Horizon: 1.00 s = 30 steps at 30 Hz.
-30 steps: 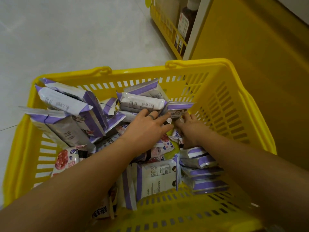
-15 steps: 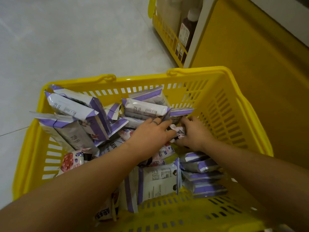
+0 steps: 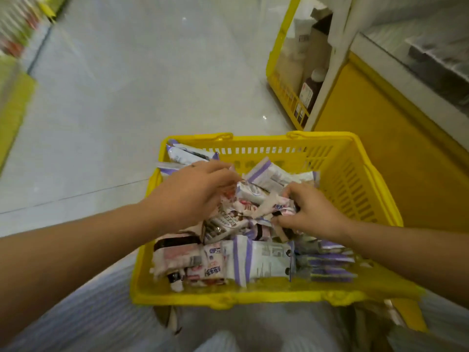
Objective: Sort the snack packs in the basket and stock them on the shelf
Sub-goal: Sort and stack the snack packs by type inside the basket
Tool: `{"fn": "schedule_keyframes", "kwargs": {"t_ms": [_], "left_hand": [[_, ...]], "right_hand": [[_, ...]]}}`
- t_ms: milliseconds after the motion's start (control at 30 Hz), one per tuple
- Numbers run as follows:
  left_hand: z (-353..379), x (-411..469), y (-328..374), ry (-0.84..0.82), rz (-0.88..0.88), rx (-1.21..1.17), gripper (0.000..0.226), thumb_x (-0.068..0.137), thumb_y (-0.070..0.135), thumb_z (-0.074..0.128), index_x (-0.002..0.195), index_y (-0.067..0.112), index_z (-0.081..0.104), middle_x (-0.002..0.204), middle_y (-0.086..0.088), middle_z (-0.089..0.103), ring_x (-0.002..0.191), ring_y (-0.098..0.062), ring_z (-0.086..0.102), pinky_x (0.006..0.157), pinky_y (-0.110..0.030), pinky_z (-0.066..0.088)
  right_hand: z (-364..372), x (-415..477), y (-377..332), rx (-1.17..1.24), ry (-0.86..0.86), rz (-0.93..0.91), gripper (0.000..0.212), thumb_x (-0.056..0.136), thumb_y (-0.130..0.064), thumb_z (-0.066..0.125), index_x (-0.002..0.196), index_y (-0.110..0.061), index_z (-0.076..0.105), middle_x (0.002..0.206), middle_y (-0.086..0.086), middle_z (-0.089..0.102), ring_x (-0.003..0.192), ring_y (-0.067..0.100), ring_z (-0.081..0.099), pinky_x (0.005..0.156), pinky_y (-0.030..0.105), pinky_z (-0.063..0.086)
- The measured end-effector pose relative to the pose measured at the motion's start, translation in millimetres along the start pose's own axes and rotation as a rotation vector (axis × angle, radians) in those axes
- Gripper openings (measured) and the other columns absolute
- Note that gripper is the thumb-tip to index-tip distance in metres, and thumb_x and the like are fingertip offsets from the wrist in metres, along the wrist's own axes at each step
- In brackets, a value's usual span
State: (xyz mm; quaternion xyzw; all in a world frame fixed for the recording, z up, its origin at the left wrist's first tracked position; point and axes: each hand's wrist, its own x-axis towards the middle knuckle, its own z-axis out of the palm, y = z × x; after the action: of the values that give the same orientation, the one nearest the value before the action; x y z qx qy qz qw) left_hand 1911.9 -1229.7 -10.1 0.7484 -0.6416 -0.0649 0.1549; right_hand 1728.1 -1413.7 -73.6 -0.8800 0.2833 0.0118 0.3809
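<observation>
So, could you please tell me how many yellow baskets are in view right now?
2. One yellow basket sits in front of the person, full of snack packs; a second basket stands on the floor beyond it, holding bottles. Others may be out of frame.

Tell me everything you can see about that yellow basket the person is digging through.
The yellow basket looks like moulded plastic, rectangular, with slotted walls, a solid rim and what look like handles folded along the far edge. It sits upright on the pale floor, beside a yellow shelf base. It holds a loose heap of snack packs, purple-and-white ones and pink ones. The left hand and right hand both reach into the pile; the right forearm crosses its near right corner.
</observation>
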Motion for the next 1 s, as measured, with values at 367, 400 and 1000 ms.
{"fn": "schedule_keyframes", "kwargs": {"t_ms": [367, 400, 1000], "left_hand": [[-9, -65, -38, 0.050, -0.420, -0.193, 0.016, 0.095, 0.026, 0.055, 0.110, 0.028, 0.057, 0.127, 0.003, 0.047, 0.092, -0.012, 0.058, 0.085, -0.034, 0.048], [-8, -67, -40, 0.027, -0.409, -0.171, 0.018, 0.094, 0.027, 0.056, 0.113, 0.027, 0.056, 0.132, 0.002, 0.043, 0.097, -0.015, 0.058, 0.087, -0.035, 0.049], [37, -76, -59, -0.388, -0.056, 0.466, 0.067, 0.093, 0.068, 0.012, 0.146, 0.042, -0.021, 0.155, 0.006, -0.030, 0.146, -0.029, -0.020, 0.110, -0.059, -0.021]], "right_hand": [[56, 0, -107, 0.529, -0.193, 0.242, 0.047, 0.070, -0.045, 0.080, 0.101, -0.026, 0.050, 0.085, 0.004, 0.067, 0.060, 0.014, 0.061, 0.048, 0.022, 0.046], [63, 2, -110, 0.543, -0.191, 0.246, 0.050, 0.070, -0.049, 0.079, 0.104, -0.027, 0.049, 0.096, 0.007, 0.067, 0.067, 0.015, 0.061, 0.055, 0.025, 0.048], [108, -6, -96, 0.422, -0.007, 0.236, 0.025, 0.085, -0.021, 0.071, 0.100, -0.025, 0.051, 0.103, -0.004, 0.058, 0.090, 0.012, 0.061, 0.084, 0.032, 0.053]]}}
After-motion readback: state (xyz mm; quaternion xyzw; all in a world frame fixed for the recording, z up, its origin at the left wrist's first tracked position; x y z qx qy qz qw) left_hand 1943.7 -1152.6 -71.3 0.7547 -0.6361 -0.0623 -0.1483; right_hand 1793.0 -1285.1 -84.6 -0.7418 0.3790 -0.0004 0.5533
